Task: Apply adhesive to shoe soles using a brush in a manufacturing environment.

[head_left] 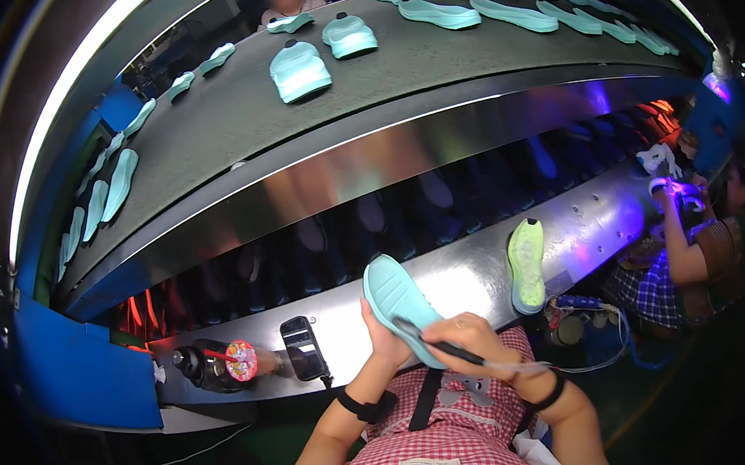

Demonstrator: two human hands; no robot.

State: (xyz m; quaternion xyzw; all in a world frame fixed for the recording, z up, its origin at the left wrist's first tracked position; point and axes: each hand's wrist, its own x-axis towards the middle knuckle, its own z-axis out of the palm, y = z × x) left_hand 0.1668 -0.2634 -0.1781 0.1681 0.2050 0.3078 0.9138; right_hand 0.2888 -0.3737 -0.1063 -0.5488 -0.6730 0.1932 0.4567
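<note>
My left hand (384,337) grips a pale turquoise shoe sole (391,289) by its side and holds it tilted above the front edge of the metal ledge. In my right hand (471,337) is a black-handled brush (455,353) with a thin clear tube trailing from its back end. The brush head touches the sole's inner face near its lower end. My right fingers and the brush cover part of that end. A yellow-green shoe sole (527,261) lies by itself on the ledge to the right.
The ledge (469,269) also bears a phone (304,347), a lidded cup (241,361) and a black bottle (204,367). Behind runs a dark conveyor belt (204,123) carrying several turquoise soles (299,70). A jar (569,330) stands lower right. Farther right, a co-worker (698,251) handles a white shoe part.
</note>
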